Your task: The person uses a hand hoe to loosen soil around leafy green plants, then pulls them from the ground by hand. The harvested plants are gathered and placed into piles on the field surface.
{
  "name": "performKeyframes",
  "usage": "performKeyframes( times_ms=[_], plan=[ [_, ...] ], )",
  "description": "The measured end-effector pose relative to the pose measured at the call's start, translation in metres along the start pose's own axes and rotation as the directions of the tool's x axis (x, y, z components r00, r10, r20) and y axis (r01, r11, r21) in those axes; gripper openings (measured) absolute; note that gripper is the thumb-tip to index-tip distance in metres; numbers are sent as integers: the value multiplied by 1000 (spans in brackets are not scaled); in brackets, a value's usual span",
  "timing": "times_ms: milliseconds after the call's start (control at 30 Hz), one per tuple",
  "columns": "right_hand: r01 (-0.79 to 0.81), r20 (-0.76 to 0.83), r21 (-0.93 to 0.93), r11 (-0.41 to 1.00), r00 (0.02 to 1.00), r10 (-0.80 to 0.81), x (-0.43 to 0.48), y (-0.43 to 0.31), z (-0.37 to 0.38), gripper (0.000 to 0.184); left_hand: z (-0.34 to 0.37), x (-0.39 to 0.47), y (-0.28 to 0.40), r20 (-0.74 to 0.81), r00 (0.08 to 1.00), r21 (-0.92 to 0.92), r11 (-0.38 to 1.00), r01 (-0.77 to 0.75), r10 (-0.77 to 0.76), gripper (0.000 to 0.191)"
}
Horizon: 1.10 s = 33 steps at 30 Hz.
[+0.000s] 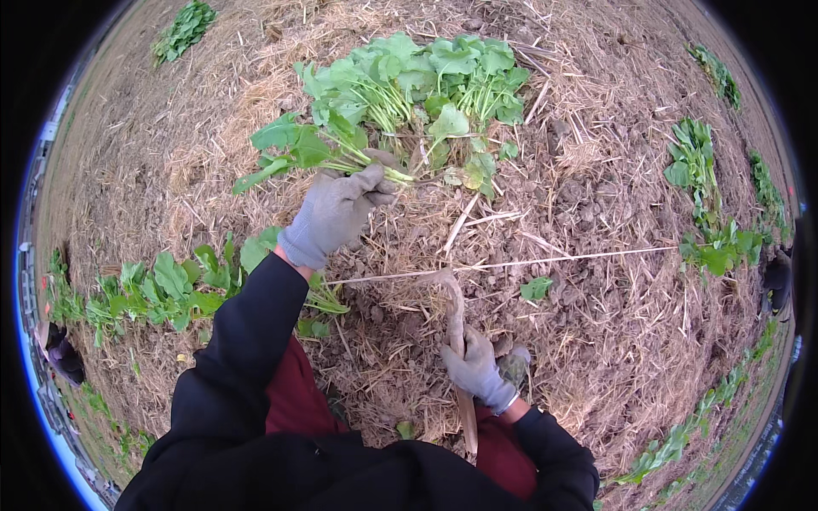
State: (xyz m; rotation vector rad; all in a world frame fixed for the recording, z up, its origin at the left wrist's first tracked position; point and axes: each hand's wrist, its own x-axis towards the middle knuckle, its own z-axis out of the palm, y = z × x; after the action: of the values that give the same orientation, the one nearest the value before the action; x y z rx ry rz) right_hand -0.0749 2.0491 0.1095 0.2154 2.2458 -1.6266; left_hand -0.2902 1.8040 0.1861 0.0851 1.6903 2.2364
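My left hand (339,207), in a grey work glove, grips the stem bases of a leafy green plant (313,148). Its leaves point to the left, and the pale stem ends stick out past my fingers. Just beyond lies a pile of cut leafy greens (415,80), stems towards me, on straw-covered soil. My gloved right hand (474,367) is closed around the wooden handle of a hand tool (455,313). The tool's far end curves to the left and looks soil-coloured; its exact kind cannot be made out.
A thin taut cord (549,260) crosses the ground in front of me. Rows of leafy plants stand at left (172,284) and right (719,246). Another heap of greens (184,30) lies at far left. People crouch at the left edge (62,358) and right edge (776,281).
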Motion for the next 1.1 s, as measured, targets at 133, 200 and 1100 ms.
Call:
performKeyframes(
  times_ms=[133, 200, 1100],
  plan=[
    [140, 88, -6, 990, 986, -139, 18, -79, -33, 15, -18, 6, 3, -124, 986, 8, 994, -109, 109, 28],
    [356, 88, -114, 928, 934, -347, 26, -110, -60, 14, -29, 6, 3, -129, 981, 133, 983, -127, 145, 29],
    [257, 326, -795, 549, 945, 30, 44, 18, -53, 25, -42, -7, 10, -120, 987, -57, 992, -114, 107, 23]
  ],
)
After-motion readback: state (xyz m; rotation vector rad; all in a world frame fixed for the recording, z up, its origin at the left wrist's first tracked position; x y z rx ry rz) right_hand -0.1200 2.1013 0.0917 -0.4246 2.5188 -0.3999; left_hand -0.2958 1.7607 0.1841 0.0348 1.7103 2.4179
